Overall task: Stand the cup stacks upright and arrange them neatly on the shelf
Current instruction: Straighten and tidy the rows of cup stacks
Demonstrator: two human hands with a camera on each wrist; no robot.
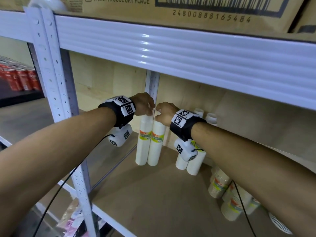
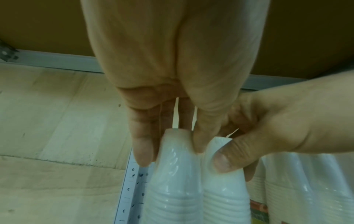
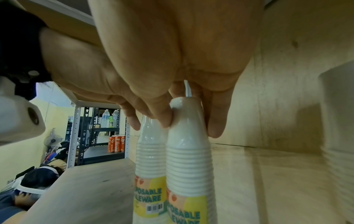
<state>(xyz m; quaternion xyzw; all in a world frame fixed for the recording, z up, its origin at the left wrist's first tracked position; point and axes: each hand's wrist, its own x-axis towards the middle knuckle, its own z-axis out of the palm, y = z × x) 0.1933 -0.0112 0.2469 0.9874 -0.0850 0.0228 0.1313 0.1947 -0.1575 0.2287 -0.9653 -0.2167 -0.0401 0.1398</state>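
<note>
Two white cup stacks in clear wrap stand upright and touching near the back of the shelf board (image 1: 153,199). My left hand (image 1: 148,108) pinches the top of the left cup stack (image 1: 143,144), seen close in the left wrist view with my left hand (image 2: 172,145) on that left stack (image 2: 172,189). My right hand (image 1: 159,115) grips the top of the right cup stack (image 1: 157,146); the right wrist view shows my right hand (image 3: 189,121) round the right stack (image 3: 188,163), beside the left stack (image 3: 150,156).
More white stacks (image 1: 196,163) stand upright at the back, partly behind my right wrist. Printed cup stacks (image 1: 219,183) lie on their sides at the right, with a pile of plates (image 1: 280,224) beyond. The upper shelf beam (image 1: 171,53) hangs low overhead.
</note>
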